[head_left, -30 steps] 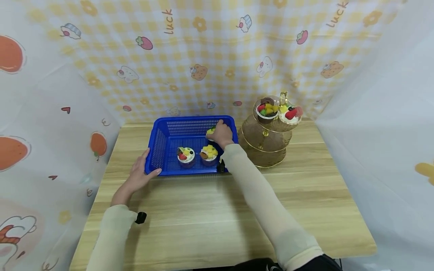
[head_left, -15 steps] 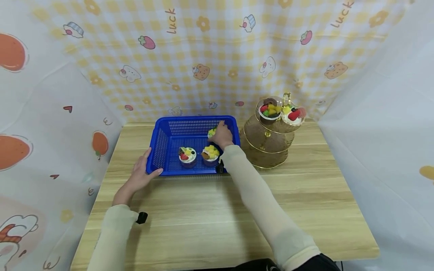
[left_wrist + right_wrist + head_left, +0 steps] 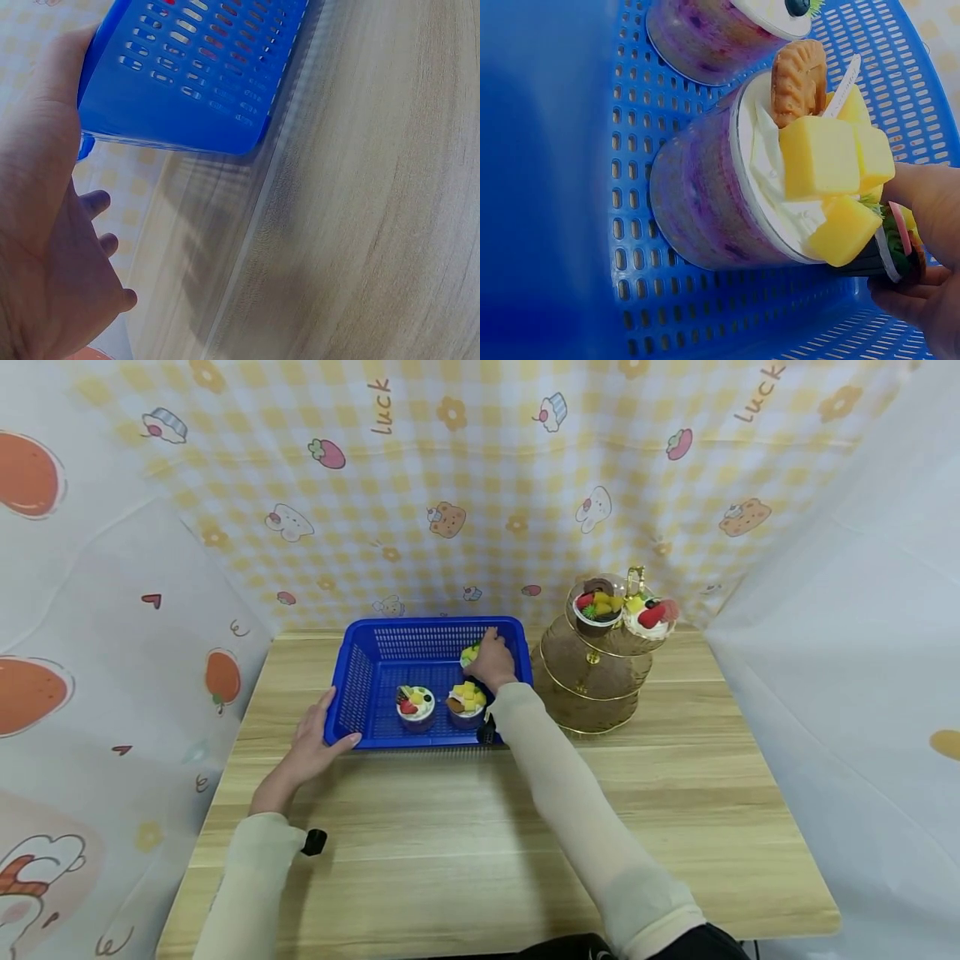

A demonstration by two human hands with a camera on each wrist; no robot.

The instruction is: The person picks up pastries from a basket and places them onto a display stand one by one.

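Observation:
A blue plastic basket point(image 3: 378, 739) sits on the table, with toy dessert cups inside. My left hand point(image 3: 306, 749) rests at its near left corner; in the left wrist view the thumb lies along the rim and the other fingers stay relaxed, off the basket. In the far right corner my right hand point(image 3: 492, 660) grips a dark dessert cup point(image 3: 881, 259) with green and yellow topping, partly hidden by the hand. Nearer stands a purple cup with mango cubes and a biscuit point(image 3: 705, 187). Left of it is a cup with strawberry and cream point(image 3: 416, 708).
Right of the basket stands a three-tier gold-rimmed cake stand point(image 3: 592, 672). Its top tier bears a fruit-topped chocolate cup point(image 3: 597, 610) and a cream cup with strawberry point(image 3: 649, 617). A yellow checked curtain point(image 3: 450, 468) hangs behind the wooden table point(image 3: 420, 860).
The head view has shifted slightly. Both hands keep their places, the left at the basket corner and the right on the dark dessert cup.

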